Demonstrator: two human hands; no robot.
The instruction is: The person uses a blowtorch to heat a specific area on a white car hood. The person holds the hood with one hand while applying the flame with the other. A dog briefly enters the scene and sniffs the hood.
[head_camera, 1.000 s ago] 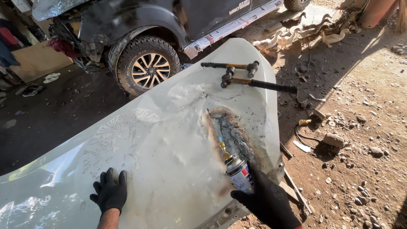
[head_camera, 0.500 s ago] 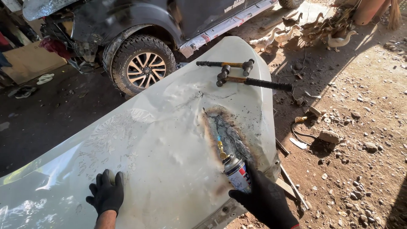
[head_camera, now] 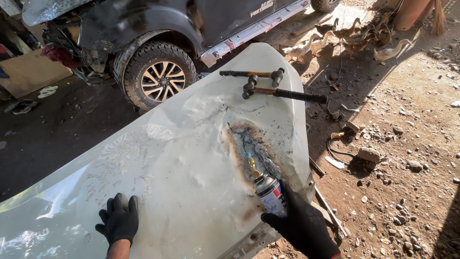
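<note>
While both gloved hands work on one pale car panel (head_camera: 182,168), two hammers (head_camera: 268,84) lie at 12 o'clock on it.

One dark car (head_camera: 158,38) stands behind — bare stony ground outside, several ducks (head_camera: 345,41) at 1 o'clock. Left hand (head_camera: 118,221) rests flat on the panel, fingers spread. Right hand (head_camera: 302,225) grasps one gas torch can (head_camera: 268,192), nozzle toward the burnt patch (head_camera: 254,151) — at 5 o'clock.
</note>
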